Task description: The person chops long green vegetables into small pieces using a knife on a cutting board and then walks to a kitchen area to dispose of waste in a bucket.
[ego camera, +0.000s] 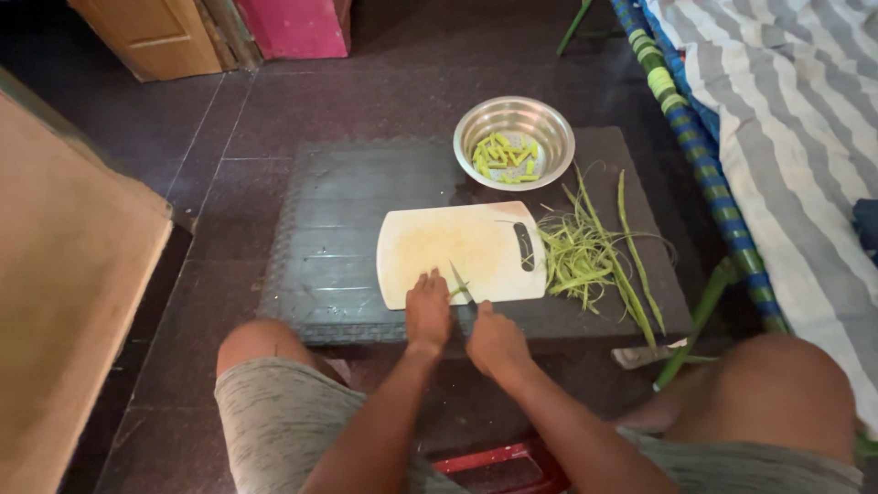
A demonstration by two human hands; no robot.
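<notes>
- Lower centre: left hand (pixel 428 311) presses a green stalk piece (pixel 459 289) onto the white cutting board (pixel 439 247).
- Right hand (pixel 494 340) grips a knife (pixel 460 282).
- Above: steel bowl (pixel 549 123) of cut pieces.

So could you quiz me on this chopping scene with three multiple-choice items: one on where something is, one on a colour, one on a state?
1. Where does the steel bowl stand?
A. beyond the cutting board, on the dark mat
B. on the striped cloth
C. on the person's knee

2. What colour are the cut pieces in the bowl?
A. red
B. yellow-green
C. white

3. What is the right hand doing?
A. resting empty
B. gripping a knife with its blade over the board
C. lifting the bowl

Answers: 1 A, the bowl sits on the mat past the board's far edge. 2 B, the pieces show yellow-green. 3 B, the blade points onto the board beside the left hand.
</notes>
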